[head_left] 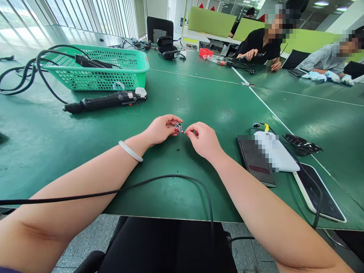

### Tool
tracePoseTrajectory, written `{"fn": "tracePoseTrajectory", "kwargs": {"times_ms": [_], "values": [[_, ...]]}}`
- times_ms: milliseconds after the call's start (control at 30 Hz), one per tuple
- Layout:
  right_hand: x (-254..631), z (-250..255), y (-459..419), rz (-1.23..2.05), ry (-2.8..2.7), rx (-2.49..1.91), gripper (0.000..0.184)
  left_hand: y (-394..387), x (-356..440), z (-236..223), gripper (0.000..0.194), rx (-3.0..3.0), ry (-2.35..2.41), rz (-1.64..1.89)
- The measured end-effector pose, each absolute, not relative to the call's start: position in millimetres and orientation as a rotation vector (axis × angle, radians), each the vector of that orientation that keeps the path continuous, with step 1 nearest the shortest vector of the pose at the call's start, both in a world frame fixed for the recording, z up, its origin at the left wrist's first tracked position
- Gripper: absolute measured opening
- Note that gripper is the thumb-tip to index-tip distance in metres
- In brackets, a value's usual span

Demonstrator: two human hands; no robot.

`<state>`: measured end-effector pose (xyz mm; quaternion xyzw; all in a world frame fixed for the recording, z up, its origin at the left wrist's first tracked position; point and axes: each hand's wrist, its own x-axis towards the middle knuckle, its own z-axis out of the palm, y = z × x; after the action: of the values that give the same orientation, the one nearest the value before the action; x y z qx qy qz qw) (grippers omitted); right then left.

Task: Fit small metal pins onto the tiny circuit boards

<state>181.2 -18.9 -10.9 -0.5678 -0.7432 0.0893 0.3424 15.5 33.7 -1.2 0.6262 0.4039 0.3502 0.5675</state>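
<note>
Green tabletop [162, 163] underneath, and my left hand [159, 129] pinched a small silvery component [179, 128], probably to steady it; right hand [205, 141] was pinched narrow just beside, couldn't tell on what.

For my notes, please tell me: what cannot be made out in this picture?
Head view:
Details of the small part: too tiny, partly covered by the left hand.
Anything the right hand pinches: too tiny, hand-covered.
Floor of the green basket: mostly hidden by near wall.
Black cable: left end cut off by edge.
</note>
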Motion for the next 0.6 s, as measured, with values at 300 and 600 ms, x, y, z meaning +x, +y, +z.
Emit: {"fn": "tracePoseTrajectory", "kwargs": {"times_ms": [300,600], "values": [[175,-2,-27,0.31,-1.745,-1.421,0.013,23,22,0,0.023,1.491,0.821,0.78],[171,-5,-25,0.373,-1.578,-1.473,0.018,25,21,0,0.023,1.393,0.842,0.821]]}}
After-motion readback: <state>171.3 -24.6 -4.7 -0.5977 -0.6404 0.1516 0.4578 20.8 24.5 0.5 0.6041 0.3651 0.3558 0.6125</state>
